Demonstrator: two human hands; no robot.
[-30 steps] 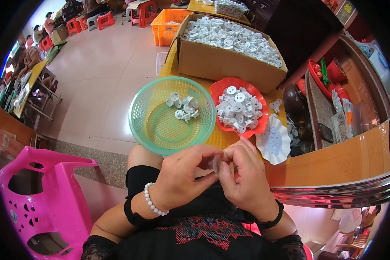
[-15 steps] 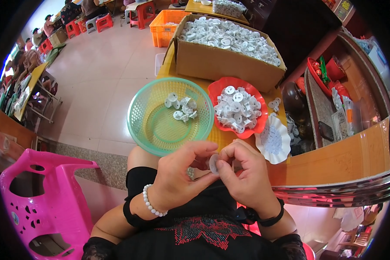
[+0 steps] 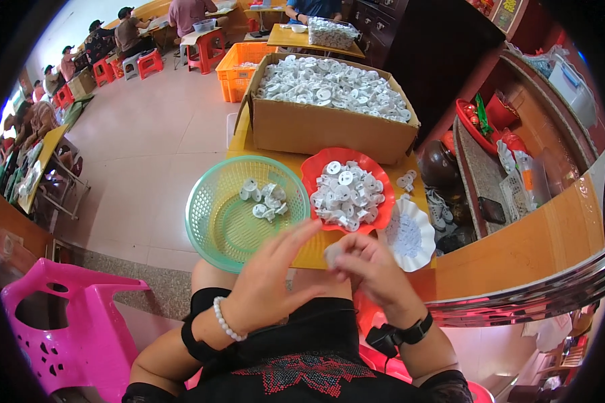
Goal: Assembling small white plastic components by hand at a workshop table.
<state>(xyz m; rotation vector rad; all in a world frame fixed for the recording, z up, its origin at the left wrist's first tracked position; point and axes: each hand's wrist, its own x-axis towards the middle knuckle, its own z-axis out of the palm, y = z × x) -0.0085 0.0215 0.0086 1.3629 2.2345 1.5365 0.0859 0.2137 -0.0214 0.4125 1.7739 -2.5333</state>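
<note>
Head view, hands: both raised over the lap, close together, just below the front edge of the table
Left hand (image 3: 269, 282): fingers stretched out and spread, pointing up and right toward the other hand; nothing seen gripped in it; bead bracelet (image 3: 225, 321) on the wrist
Right hand (image 3: 370, 269): fingers curled, pinching a small white part (image 3: 332, 252) at the fingertips; dark watch (image 3: 410, 333) on the wrist
White part: pale, roundish, blurred; held just off the left fingertips, whether they touch it cannot be told; it sits over the table's near edge
Green basket (image 3: 216, 221): round mesh, on the table just above the left hand; a few white parts (image 3: 263, 199) lie in its far side
Red bowl (image 3: 378, 176): scalloped rim, just right of the green basket, heaped with white parts
White dish (image 3: 410, 235): fluted, just right of and below the red bowl, near the right hand; contents too small to tell
Carton (image 3: 316, 131): brown cardboard, open top, behind basket and bowl, filled with white parts
Table (image 3: 238, 138): yellow, narrow, bears carton, basket, bowl and dish
Pink chair (image 3: 67, 322): plastic, at lower left beside the person
Orange crate (image 3: 238, 67): on the floor beyond the carton
Background: people sit on red stools (image 3: 205, 50) at far tables; dark cabinet and cluttered wooden counter (image 3: 517, 242) to the right
</note>
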